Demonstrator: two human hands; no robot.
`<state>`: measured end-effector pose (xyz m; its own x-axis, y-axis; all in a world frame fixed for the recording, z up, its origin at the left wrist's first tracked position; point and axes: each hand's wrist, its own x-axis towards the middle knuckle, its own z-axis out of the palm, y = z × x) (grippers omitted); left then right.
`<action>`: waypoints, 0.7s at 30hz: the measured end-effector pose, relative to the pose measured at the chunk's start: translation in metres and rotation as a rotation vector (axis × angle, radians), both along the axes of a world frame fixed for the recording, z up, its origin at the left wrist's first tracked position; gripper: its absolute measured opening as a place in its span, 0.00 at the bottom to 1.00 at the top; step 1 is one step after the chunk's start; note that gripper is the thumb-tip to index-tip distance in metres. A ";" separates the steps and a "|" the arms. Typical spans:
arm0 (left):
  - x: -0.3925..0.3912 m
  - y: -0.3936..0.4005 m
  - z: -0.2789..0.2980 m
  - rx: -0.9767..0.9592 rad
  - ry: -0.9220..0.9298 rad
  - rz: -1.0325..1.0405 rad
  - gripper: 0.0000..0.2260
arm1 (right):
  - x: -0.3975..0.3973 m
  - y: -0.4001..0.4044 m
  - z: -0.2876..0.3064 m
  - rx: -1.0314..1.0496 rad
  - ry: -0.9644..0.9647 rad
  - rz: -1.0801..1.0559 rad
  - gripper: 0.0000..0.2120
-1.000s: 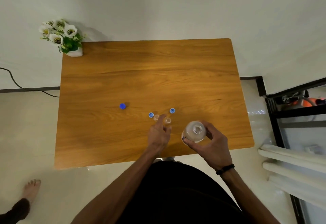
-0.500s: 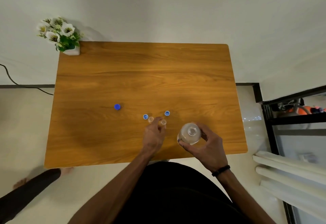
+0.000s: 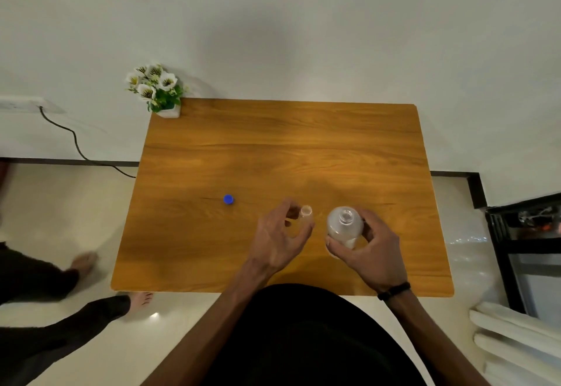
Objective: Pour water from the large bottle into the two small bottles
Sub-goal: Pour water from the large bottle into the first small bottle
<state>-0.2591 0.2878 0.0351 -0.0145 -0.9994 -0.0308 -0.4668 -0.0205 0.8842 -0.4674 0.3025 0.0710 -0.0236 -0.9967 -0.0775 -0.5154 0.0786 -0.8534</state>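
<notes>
My right hand (image 3: 368,247) is wrapped around the large clear bottle (image 3: 344,226), which is uncapped and upright near the front of the wooden table (image 3: 273,148). My left hand (image 3: 279,240) is closed around a small clear bottle (image 3: 306,217), whose open mouth shows above my fingers, just left of the large bottle. The second small bottle and the two small blue caps are hidden behind my hands. A blue cap (image 3: 228,199) lies on the table to the left of my left hand.
A white pot of flowers (image 3: 156,89) stands at the table's back left corner by the wall. Another person's legs and bare feet (image 3: 88,264) are on the floor to the left. A black cable runs along the left wall; a dark rack (image 3: 522,234) stands at the right.
My left hand has closed around one small bottle and raised it beside the large bottle. The camera view has shifted, and the other person's legs have stepped closer on the left.
</notes>
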 end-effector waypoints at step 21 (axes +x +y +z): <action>0.011 0.012 0.036 -0.092 0.109 -0.033 0.17 | 0.002 -0.029 0.037 -0.194 0.314 0.228 0.35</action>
